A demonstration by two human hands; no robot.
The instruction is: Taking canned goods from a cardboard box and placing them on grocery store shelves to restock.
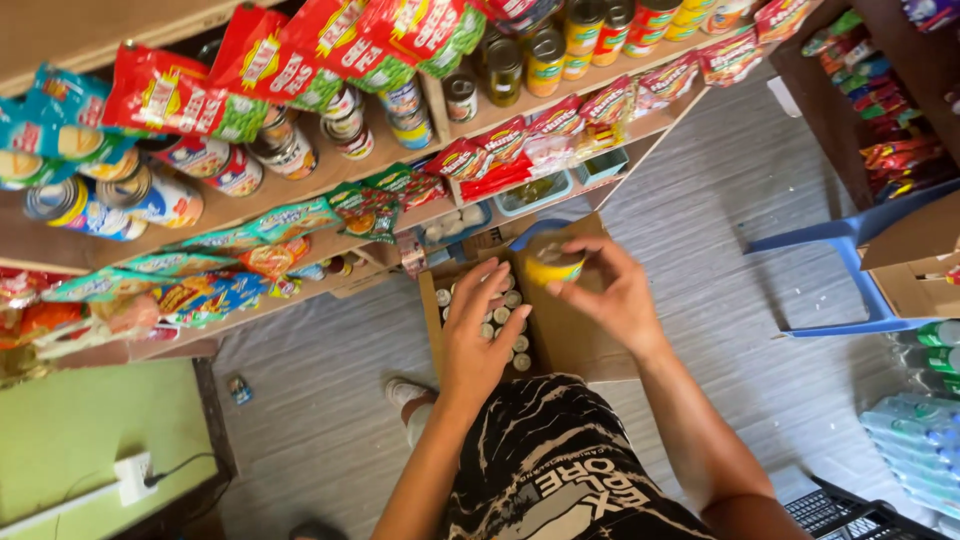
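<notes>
1. Head view: my right hand (610, 295) has its grip clenched on a small yellow jar (553, 265), held just above the cardboard box (575, 340).
2. Left hand (480, 335) w/ fingers spread, grip released, resting on the jar lids (510, 325) inside the box.
3. Wooden shelves (330, 175) w/ cans & snack bags stand behind.

Cans (500, 318) in carton (575, 335) below shelves (330, 170), left hand (478, 335) over cans, right hand (610, 290) holding can (553, 265) above carton

Pretty bright, even daylight, soft shadows on the floor (720, 260); wide-angle bends the shelves (330, 175), moving hands slightly blurred.
</notes>
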